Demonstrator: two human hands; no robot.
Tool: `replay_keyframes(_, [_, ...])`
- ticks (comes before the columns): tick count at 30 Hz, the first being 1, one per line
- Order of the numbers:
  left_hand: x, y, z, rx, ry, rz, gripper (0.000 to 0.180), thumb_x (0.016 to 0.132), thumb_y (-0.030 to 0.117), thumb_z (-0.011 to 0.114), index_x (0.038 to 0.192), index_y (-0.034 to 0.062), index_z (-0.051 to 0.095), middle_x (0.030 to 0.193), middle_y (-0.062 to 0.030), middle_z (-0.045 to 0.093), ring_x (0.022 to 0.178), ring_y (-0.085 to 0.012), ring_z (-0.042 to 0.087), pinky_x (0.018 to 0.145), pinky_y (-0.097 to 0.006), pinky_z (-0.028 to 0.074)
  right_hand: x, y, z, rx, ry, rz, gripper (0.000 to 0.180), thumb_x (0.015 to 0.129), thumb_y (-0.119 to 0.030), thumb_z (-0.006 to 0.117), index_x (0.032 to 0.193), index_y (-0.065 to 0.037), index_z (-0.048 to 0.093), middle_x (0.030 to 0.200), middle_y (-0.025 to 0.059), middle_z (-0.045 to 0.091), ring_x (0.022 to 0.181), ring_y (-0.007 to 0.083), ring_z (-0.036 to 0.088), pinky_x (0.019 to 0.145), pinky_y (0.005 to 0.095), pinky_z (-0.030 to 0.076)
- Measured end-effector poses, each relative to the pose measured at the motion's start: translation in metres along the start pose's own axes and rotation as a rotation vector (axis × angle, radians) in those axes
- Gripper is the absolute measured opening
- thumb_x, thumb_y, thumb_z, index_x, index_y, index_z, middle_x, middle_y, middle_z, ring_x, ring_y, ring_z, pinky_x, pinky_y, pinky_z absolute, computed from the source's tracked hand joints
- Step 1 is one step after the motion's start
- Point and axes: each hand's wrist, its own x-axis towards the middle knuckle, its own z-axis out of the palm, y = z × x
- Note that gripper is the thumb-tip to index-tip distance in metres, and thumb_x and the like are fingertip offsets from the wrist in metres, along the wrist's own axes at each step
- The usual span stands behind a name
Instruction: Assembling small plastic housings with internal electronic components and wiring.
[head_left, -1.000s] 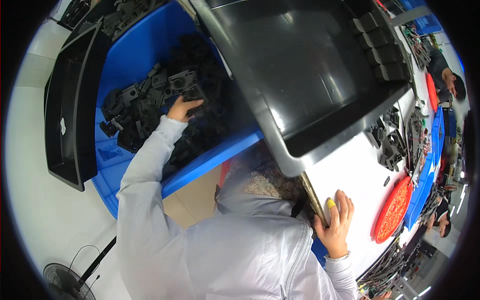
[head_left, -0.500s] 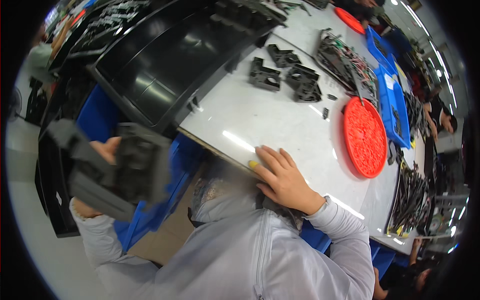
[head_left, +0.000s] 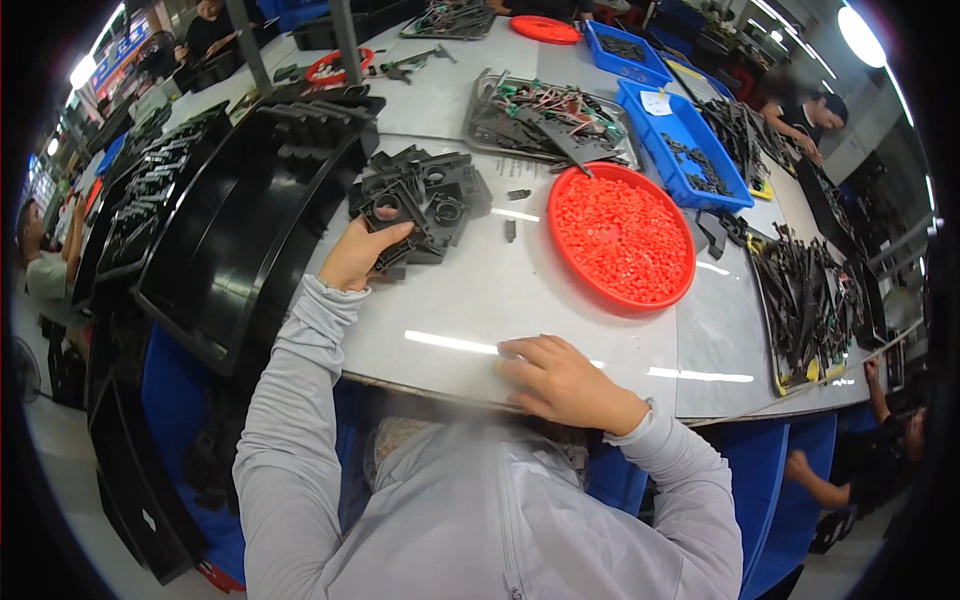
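The right hand point(head_left: 560, 385) is being rested flat at the near edge of the white table point(head_left: 480, 300), fingers loosely spread and holding nothing; it appears to be serving as a brace. Farther in, the left hand point(head_left: 362, 255) is being closed around a black plastic part point(head_left: 392, 215), thumb on top and fingers curled beneath, at the near side of the pile of black parts point(head_left: 425, 195), which is being kept within easy reach. Left of the pile, a large black tray point(head_left: 240, 240) is lying tilted over the table edge. To the right, a round red tray point(head_left: 620, 235) of small red pieces is sitting, and beyond it blue bins point(head_left: 685, 140).
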Motion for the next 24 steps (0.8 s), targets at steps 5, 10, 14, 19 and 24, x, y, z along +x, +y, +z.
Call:
replay_keyframes(5, [0.04, -0.02, -0.018, 0.174, -0.006, 0.278, 0.021, 0.086, 0.013, 0.062, 0.102, 0.0005, 0.057, 0.092, -0.006, 0.062, 0.081, -0.0091, 0.057, 0.072, -0.022, 0.045, 0.007, 0.049, -0.052, -0.055, 0.233, 0.167, 0.031, 0.077, -0.018, 0.066, 0.104, -0.003, 0.061, 0.099, 0.0145, 0.063, 0.089, 0.0306, 0.06, 0.079, 0.0378, 0.048])
replay_keyframes(10, [0.025, -0.018, -0.019, 0.544, 0.227, 0.638, 0.023, 0.086, 0.01, 0.059, 0.104, -0.0048, 0.057, 0.089, -0.0083, 0.064, 0.079, -0.0095, 0.057, 0.071, -0.023, 0.044, 0.063, 0.147, -0.097, -0.247, 0.512, 0.271, 0.044, 0.08, -0.028, 0.065, 0.115, -0.002, 0.055, 0.105, 0.0161, 0.061, 0.096, 0.0315, 0.057, 0.079, 0.04, 0.047])
replay_keyframes(14, [0.004, -0.013, -0.017, 0.377, 0.237, 0.729, 0.027, 0.087, 0.009, 0.056, 0.111, -0.0036, 0.056, 0.092, -0.0115, 0.065, 0.084, -0.0148, 0.061, 0.068, -0.025, 0.048, 0.115, 0.201, -0.106, -0.404, 0.542, 0.546, 0.063, 0.074, -0.041, 0.068, 0.122, -0.005, 0.049, 0.113, 0.0176, 0.054, 0.104, 0.0345, 0.052, 0.083, 0.0433, 0.046])
replay_keyframes(19, [-0.02, 0.009, 0.012, -0.424, -0.201, 0.176, 0.04, 0.088, 0.011, 0.05, 0.127, 0.0066, 0.045, 0.111, -0.0171, 0.059, 0.097, -0.0292, 0.061, 0.068, -0.037, 0.056, 0.14, 0.244, -0.1, -0.483, 0.274, 0.644, 0.059, 0.069, -0.04, 0.072, 0.112, -0.004, 0.055, 0.118, 0.0182, 0.049, 0.107, 0.0359, 0.052, 0.082, 0.0462, 0.048])
replay_keyframes(24, [-0.002, 0.012, 0.038, -0.796, -0.606, -0.052, 0.052, 0.088, 0.02, 0.047, 0.138, 0.0203, 0.034, 0.13, -0.0211, 0.044, 0.113, -0.0426, 0.049, 0.079, -0.05, 0.056, 0.14, 0.261, -0.133, -0.464, 0.426, 0.622, 0.026, 0.083, -0.023, 0.048, 0.094, -0.005, 0.063, 0.082, 0.0224, 0.064, 0.078, 0.0385, 0.063, 0.073, 0.0492, 0.05])
